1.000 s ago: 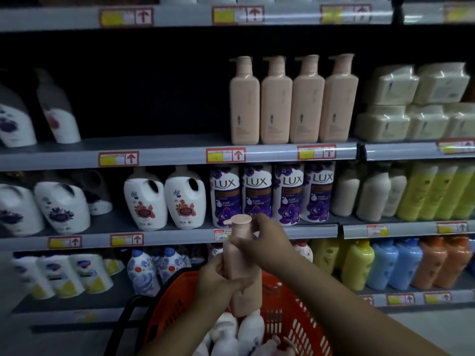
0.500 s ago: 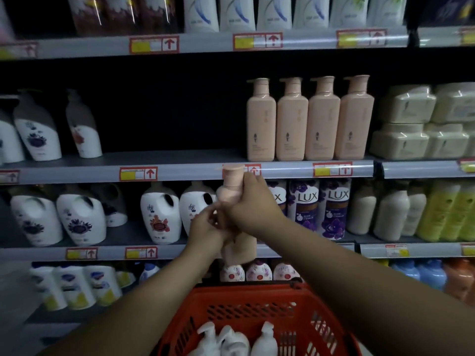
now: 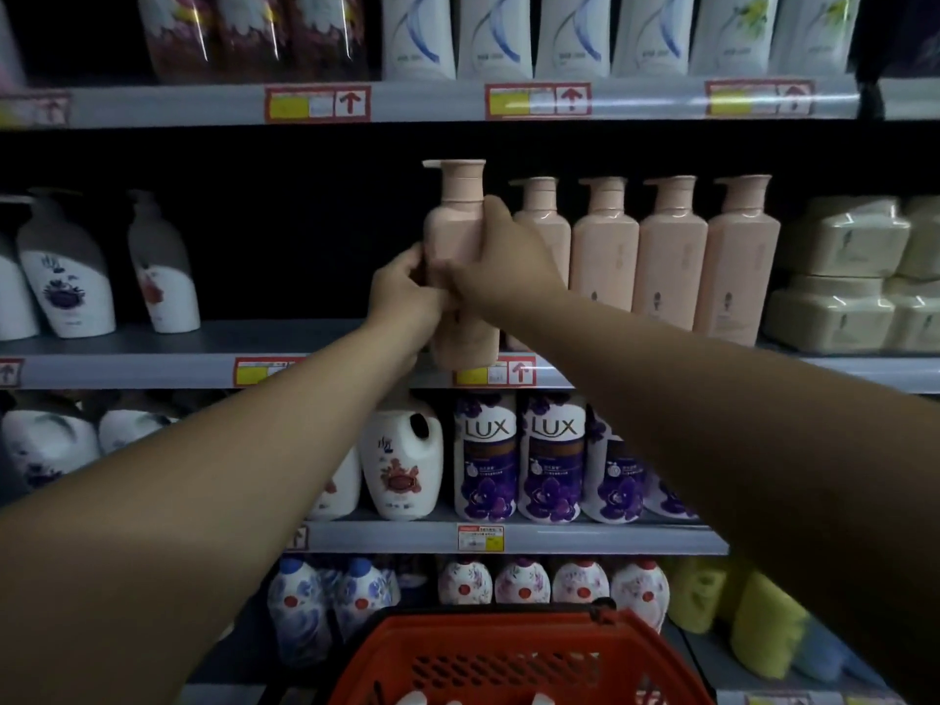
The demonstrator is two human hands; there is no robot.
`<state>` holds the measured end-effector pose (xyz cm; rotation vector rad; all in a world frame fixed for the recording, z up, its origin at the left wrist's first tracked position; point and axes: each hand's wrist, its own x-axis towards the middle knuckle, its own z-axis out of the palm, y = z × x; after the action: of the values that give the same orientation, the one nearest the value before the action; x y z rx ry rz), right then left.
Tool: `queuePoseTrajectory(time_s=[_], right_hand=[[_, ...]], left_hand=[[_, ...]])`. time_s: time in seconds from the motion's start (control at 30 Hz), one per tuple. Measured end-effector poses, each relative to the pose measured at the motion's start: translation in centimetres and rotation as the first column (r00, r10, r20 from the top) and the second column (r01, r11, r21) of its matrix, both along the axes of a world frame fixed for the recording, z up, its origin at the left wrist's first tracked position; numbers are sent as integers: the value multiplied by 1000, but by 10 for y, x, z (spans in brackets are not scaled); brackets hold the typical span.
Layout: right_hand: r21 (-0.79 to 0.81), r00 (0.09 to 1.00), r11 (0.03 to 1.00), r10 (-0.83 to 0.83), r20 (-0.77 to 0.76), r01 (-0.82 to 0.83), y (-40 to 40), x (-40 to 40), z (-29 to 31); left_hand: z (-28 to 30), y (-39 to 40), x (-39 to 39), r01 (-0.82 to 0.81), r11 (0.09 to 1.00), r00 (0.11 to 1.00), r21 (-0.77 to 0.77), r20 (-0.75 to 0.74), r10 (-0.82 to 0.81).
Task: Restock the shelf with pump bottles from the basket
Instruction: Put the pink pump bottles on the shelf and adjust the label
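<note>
I hold a pink pump bottle (image 3: 458, 231) upright at the front edge of the grey middle shelf (image 3: 213, 343), just left of a row of several matching pink pump bottles (image 3: 671, 256). My left hand (image 3: 402, 292) grips its left side low down. My right hand (image 3: 501, 262) wraps its right side and front. The bottle's base overlaps the shelf's price rail. The red basket (image 3: 508, 658) sits at the bottom centre, with white pump tops just showing inside it.
White floral pump bottles (image 3: 66, 277) stand at the left of the same shelf, with a dark gap between them and the pink row. Beige wrapped packs (image 3: 844, 277) sit at the right. Purple LUX bottles (image 3: 519, 460) and white jugs fill the shelf below.
Both hands have lifted the pink bottle from above the basket up to the middle shelf, next to the pink row. The view has tilted upward.
</note>
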<state>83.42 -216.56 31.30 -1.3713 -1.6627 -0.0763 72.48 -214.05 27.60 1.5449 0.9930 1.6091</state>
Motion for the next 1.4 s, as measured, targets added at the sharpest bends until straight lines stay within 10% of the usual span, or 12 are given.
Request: queuePoseTrajectory(time_s=[0.77,1.07,1.4], right_hand=[[-47,975,997,-50,216,61,48,13,-6],[-109,966,994,2,257,27,18,22,-29],[-190,944,981,26,329,39,-19,36,-103]], left_hand=[[-8,95,6,157,977,986,-144,83,-146],[-30,64,18,-108,992,989,-58,94,113],[-94,-2,26,-200,960,932,196,-265,248]])
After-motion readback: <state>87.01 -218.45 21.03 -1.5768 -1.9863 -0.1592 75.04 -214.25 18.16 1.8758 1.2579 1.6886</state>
